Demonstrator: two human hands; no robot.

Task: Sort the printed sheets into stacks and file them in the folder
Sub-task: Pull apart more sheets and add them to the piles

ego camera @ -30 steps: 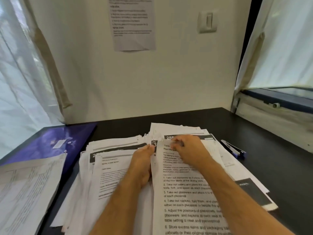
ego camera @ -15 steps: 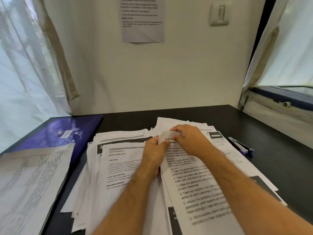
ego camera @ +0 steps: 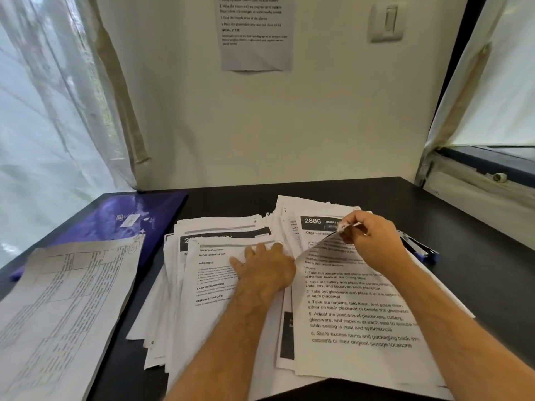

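2 hands: right hand (ego camera: pixel 373 241) pinches top sheet (ego camera: pixel 356 319) corner; left hand (ego camera: pixel 263 270) presses flat on stack (ego camera: pixel 208 273).

Soft daylight enters through the sheer curtain (ego camera: pixel 43 111) on the left and the window (ego camera: pixel 503 91) on the right, leaving the room evenly bright. Glare streaks the purple folder (ego camera: pixel 127 221). Wide-angle distortion bends the edges. Near print reads sharp; the wall notice (ego camera: pixel 256 33) looks slightly soft.

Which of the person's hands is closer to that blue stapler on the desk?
Right. The right hand, pinching a sheet's corner, is just beside the blue stapler; the left hand rests flat on the other stack, farther away.
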